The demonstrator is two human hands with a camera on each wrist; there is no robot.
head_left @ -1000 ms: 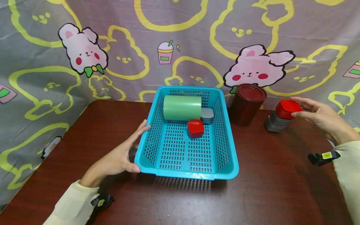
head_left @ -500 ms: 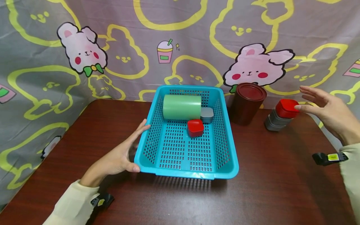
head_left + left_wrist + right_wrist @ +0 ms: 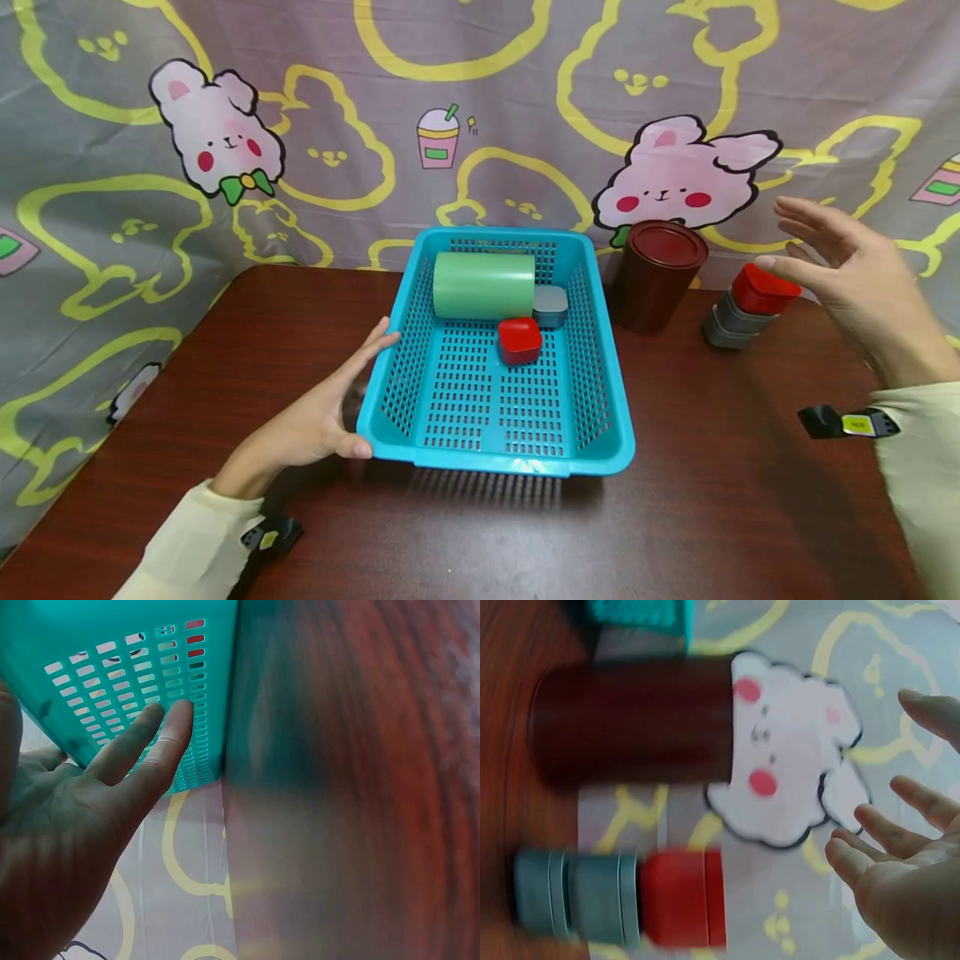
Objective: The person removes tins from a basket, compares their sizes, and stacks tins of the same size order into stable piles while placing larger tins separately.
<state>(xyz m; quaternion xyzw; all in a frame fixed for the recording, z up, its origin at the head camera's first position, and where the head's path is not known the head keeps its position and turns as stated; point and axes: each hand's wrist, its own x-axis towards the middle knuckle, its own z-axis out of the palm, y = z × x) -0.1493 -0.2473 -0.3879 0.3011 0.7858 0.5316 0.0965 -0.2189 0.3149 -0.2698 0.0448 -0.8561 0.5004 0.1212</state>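
A blue perforated plastic basket (image 3: 491, 467) stands mid-table. My left hand (image 3: 315, 425) rests against its left side, fingers fairly straight, thumb at the front left corner. In the left wrist view two fingertips (image 3: 180, 712) lie against the holed wall. Inside the basket are a green cylinder (image 3: 483, 286) on its side, a grey container (image 3: 551, 305) and a red container (image 3: 519, 342). On the right, my right hand (image 3: 862, 283) is raised with spread fingers, holding nothing. Near it stands a stack: a red container (image 3: 682, 898) on top of two grey containers (image 3: 574, 896).
Between the basket and the stack stands a dark brown canister (image 3: 660, 279) with a reddish lid. A patterned curtain (image 3: 330, 125) hangs behind the dark wooden table (image 3: 480, 542).
My right hand has let go of the red container on the stack, moved off to the right, then up and back leftward. The left hand and basket look unmoved.
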